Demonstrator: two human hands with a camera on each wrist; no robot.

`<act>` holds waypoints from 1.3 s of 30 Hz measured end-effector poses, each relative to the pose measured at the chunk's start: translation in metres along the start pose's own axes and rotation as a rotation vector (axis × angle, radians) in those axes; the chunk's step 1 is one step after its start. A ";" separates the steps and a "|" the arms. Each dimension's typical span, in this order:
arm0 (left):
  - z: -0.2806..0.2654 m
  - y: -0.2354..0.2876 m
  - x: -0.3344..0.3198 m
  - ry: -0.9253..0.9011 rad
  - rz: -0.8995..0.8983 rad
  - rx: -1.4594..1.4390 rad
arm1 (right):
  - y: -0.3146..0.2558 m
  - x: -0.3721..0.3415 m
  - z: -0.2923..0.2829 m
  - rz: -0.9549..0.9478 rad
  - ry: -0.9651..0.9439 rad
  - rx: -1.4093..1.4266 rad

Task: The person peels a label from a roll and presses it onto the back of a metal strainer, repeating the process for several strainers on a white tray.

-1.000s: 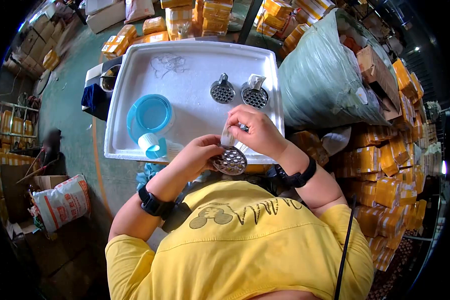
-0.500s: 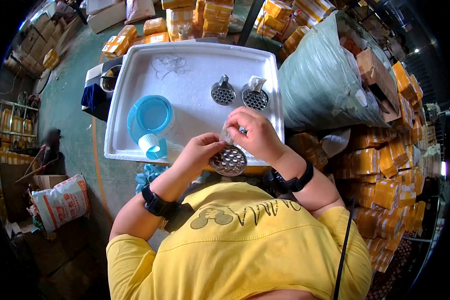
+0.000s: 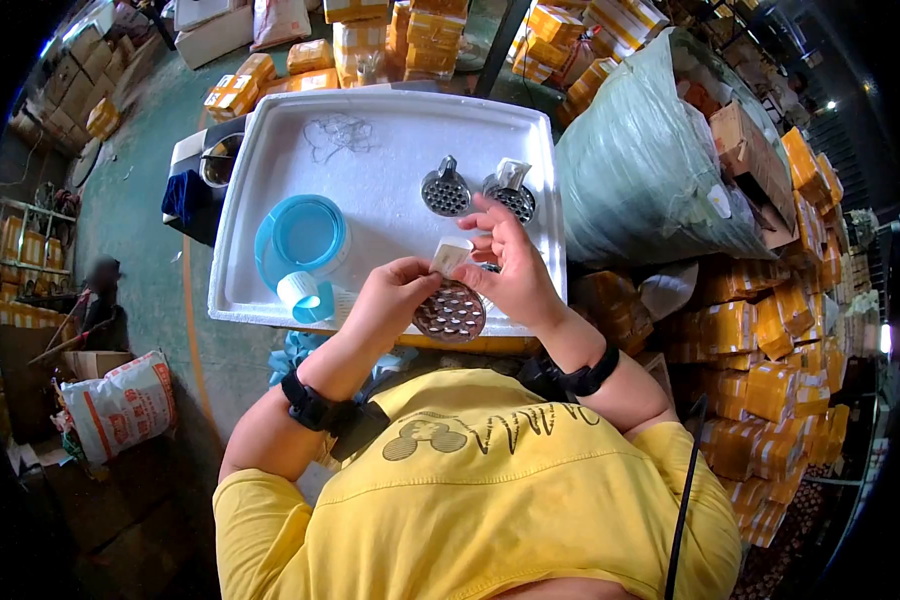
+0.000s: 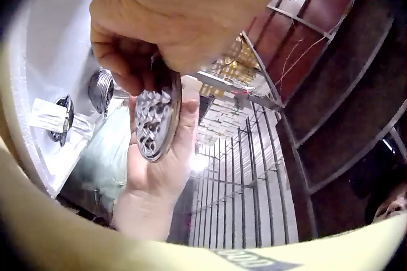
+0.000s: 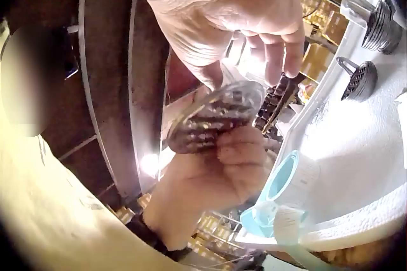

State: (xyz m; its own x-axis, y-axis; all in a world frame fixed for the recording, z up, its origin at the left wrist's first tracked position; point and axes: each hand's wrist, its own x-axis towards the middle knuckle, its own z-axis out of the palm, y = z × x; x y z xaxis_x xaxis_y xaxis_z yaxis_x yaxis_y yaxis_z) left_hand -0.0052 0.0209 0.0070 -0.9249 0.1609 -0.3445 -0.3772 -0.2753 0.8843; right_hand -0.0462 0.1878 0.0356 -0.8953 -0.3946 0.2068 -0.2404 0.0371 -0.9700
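While left hand (image 3: 395, 292) pinches perforated metal disc (image 3: 450, 314) | right hand (image 3: 513, 272): fingers extended, thumb at label (image 3: 452, 254) | blue roll (image 3: 269, 250): tray's (image 3: 385, 180) 8 o'clock

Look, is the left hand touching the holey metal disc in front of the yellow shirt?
Touching. The head view shows the left hand gripping the holey metal disc by its edge, with no gap.
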 end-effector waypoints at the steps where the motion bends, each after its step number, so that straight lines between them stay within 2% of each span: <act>1: 0.000 -0.001 -0.001 0.003 -0.006 0.013 | 0.002 0.002 -0.004 0.042 -0.039 -0.063; 3: 0.004 0.002 -0.004 0.004 -0.029 0.032 | 0.000 0.002 -0.010 0.246 -0.195 -0.175; 7: 0.009 0.005 -0.006 -0.007 -0.031 0.029 | -0.009 0.002 -0.006 0.272 -0.142 -0.188; 13: 0.009 0.004 -0.008 -0.045 -0.037 0.020 | 0.000 0.000 -0.005 0.198 -0.126 -0.177; 16: 0.008 0.018 -0.014 -0.147 -0.099 0.033 | -0.002 -0.001 -0.006 0.234 -0.146 -0.192; 19: 0.001 0.013 -0.007 -0.242 0.107 0.178 | 0.002 0.000 -0.013 0.101 -0.177 -0.401; 22: 0.003 0.021 -0.006 -0.165 0.082 0.323 | 0.012 -0.001 -0.012 0.195 -0.212 -0.280; 25: 0.001 0.010 0.001 -0.142 0.057 0.239 | 0.005 0.000 -0.009 0.315 -0.158 0.004; 26: 0.001 0.009 0.001 -0.149 0.049 0.212 | 0.010 0.001 -0.016 0.394 -0.209 0.067; 29: 0.004 0.007 0.000 -0.153 0.018 0.159 | 0.014 -0.002 -0.015 0.427 -0.161 0.285; 30: 0.005 0.006 0.000 -0.147 0.005 0.161 | 0.006 -0.004 -0.014 0.398 -0.195 0.192; 33: 0.010 0.002 0.004 -0.124 0.025 0.115 | 0.022 -0.012 -0.016 0.449 -0.272 0.220; 37: 0.015 -0.003 0.006 -0.129 0.047 0.207 | 0.028 -0.027 -0.018 0.501 -0.224 0.046; 39: 0.012 -0.015 0.010 -0.141 0.038 0.258 | 0.042 -0.035 -0.017 0.571 -0.197 0.207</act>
State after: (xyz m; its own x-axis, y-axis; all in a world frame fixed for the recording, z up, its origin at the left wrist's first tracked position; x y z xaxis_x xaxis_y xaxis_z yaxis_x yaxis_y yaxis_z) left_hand -0.0083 0.0380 -0.0062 -0.9154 0.2903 -0.2787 -0.3018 -0.0369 0.9527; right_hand -0.0313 0.2191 -0.0097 -0.7702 -0.5274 -0.3586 0.3498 0.1209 -0.9290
